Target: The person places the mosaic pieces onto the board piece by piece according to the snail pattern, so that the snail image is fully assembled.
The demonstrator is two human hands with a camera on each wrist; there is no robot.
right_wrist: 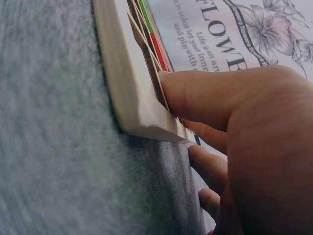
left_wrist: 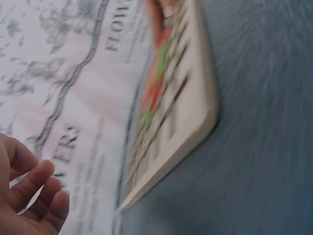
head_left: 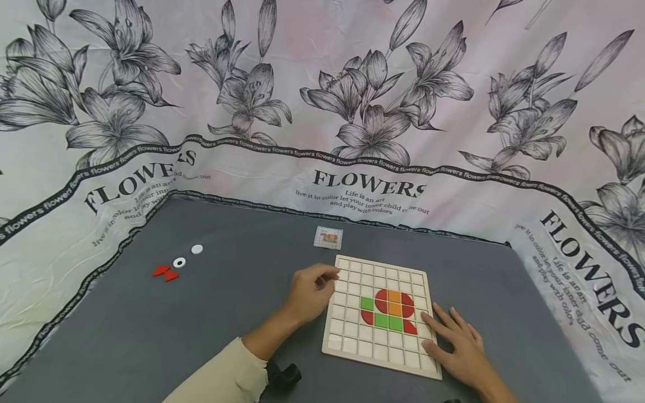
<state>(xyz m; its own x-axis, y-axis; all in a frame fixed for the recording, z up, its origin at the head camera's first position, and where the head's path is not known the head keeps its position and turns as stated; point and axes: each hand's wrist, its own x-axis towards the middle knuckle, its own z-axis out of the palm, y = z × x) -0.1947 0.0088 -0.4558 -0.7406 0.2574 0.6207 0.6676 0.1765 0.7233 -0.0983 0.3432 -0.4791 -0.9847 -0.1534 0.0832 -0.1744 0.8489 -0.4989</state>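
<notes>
A pale wooden grid board lies on the grey table, with white squares and a group of red, orange and green tiles near its middle. My left hand hovers by the board's left edge, fingers loosely bent. Nothing shows between those fingers in the left wrist view, where the hand is apart from the board. The right hand rests on the board's right side, thumb and index finger on top. In the right wrist view, its thumb touches the grid near a corner.
Behind the board lies a small card printed with a coloured pattern. Far left are two red pieces, a white ring with a dark centre and a white disc. A flower-printed cloth borders the table.
</notes>
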